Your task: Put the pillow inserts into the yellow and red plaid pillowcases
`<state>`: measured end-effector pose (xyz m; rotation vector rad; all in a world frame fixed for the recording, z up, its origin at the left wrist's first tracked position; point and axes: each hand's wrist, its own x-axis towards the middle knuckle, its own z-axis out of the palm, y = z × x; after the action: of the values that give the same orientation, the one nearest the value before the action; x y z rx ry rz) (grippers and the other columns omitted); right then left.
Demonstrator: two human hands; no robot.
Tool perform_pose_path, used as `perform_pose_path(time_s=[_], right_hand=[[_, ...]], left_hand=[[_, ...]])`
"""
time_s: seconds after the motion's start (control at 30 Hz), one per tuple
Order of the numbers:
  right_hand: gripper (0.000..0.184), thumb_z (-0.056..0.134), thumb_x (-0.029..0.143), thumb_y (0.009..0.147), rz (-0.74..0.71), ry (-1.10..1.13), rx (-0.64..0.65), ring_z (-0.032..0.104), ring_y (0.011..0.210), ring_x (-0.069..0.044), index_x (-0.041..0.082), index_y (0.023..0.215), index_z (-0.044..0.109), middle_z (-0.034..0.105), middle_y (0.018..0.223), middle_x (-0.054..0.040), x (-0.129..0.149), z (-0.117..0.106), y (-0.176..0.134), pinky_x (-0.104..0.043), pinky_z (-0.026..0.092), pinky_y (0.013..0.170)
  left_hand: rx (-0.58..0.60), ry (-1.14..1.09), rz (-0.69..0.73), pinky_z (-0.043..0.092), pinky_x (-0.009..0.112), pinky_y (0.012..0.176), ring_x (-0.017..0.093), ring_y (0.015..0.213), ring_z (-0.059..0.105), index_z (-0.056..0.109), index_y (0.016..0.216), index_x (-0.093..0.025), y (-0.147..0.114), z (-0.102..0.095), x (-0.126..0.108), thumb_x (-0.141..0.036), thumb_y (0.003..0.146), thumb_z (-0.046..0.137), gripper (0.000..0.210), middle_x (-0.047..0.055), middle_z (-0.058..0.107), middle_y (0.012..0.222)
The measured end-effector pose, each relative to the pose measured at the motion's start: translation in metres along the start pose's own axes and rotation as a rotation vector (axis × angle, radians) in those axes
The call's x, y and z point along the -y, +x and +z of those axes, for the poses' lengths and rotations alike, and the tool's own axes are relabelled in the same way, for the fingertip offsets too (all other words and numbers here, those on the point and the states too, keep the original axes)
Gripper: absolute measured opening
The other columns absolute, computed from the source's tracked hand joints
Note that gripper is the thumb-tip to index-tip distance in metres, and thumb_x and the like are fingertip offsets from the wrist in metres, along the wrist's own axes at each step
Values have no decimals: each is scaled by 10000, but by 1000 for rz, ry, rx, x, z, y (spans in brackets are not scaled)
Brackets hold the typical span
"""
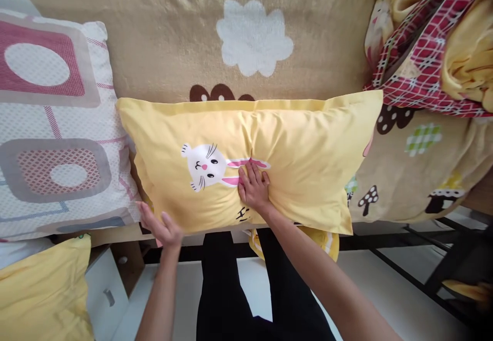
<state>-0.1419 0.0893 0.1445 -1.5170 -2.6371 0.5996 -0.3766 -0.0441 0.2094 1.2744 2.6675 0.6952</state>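
Observation:
A yellow pillow (pixel 308 161) with a printed white rabbit lies lengthwise across the near side of the bed. My right hand (pixel 254 187) presses flat on its middle, fingers spread over the rabbit's ears, and the cloth creases around it. Beside the pillow's lower left corner is my left hand (pixel 159 225), open with fingers stretched out and slightly blurred. Whether the left hand touches the pillow I cannot tell.
A tan blanket (pixel 162 38) with cloud and mushroom prints covers the bed. A white patterned pillow (pixel 82 125) lies left; red checked cloth (pixel 427 69) is bundled at the right. A white-fronted cabinet (pixel 106 279) and yellow cloth (pixel 46 289) are at lower left.

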Motion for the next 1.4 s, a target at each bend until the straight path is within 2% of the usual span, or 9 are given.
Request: perform_pose_path(time_s=[0.13,0.2,0.43,0.67,0.9,1.07,1.17,1.27,1.4], right_hand=[[576,447,342,944,28,8,18,391,1417,-296,278,1513,386,452,1522,-114,1,-10,4,-474,192,1134],[576,442,323,956,33,1,-3,385,1424,-283,284,1524,358,437,1532,-112,7,-22,-2,-470,182,1142],[585,482,355,983,-166,30,66,464,1370,-201,251,1537,323,510,1473,-82,20,-30,-69,-361,284,1105],[531,453,352,1012,-392,42,120,583,1226,-116,246,1523,353,578,1407,-5,-58,-6,-92,-215,390,952],[504,400,394,990,118,-181,376,506,1318,-301,247,1468,464,581,1410,-88,-179,-43,-188,-502,290,1134],[580,319,281,958,557,-229,419,439,1379,-298,170,1527,343,428,1531,-152,-249,-96,-235,-556,299,1111],[546,318,219,942,640,-211,149,494,1336,-280,162,1473,430,494,1476,-177,-242,-128,-209,-513,298,1106],[588,370,304,971,527,-104,-143,402,1412,-273,192,1543,292,399,1550,-151,-186,-141,-141,-465,263,1132],[651,382,371,988,206,64,-79,287,1477,-260,239,1584,155,279,1614,-106,-104,-122,-43,-442,123,1188]], left_hand=[[314,-91,435,84,497,1246,236,1495,253,238,1558,-279,-13,41,-76,-314,954,402,627,72,322,1596],[421,-24,450,-82,484,1232,229,1457,342,414,1480,-335,-15,74,-86,-341,946,439,535,62,464,1513],[411,-2,438,-190,427,1183,236,1436,382,642,1293,-281,-16,122,-44,-375,911,479,425,112,600,1380],[370,115,561,-147,432,1189,234,1457,346,651,1276,-215,-18,117,-28,-397,919,439,453,148,637,1332],[312,98,599,-94,451,1198,253,1472,311,625,1301,-178,-15,111,-33,-376,907,455,472,176,618,1348],[325,35,491,-9,470,1217,263,1486,278,455,1461,-171,-16,70,-71,-307,931,446,547,182,444,1515],[251,-30,439,128,449,1213,256,1492,263,349,1517,-168,-15,38,-121,-230,933,455,596,178,300,1596],[254,-92,500,194,433,1197,264,1488,270,315,1532,-197,-12,27,-178,-207,922,487,634,155,243,1621],[351,9,475,71,513,1211,293,1494,247,365,1513,-234,8,52,-207,-273,945,467,578,141,291,1606]])
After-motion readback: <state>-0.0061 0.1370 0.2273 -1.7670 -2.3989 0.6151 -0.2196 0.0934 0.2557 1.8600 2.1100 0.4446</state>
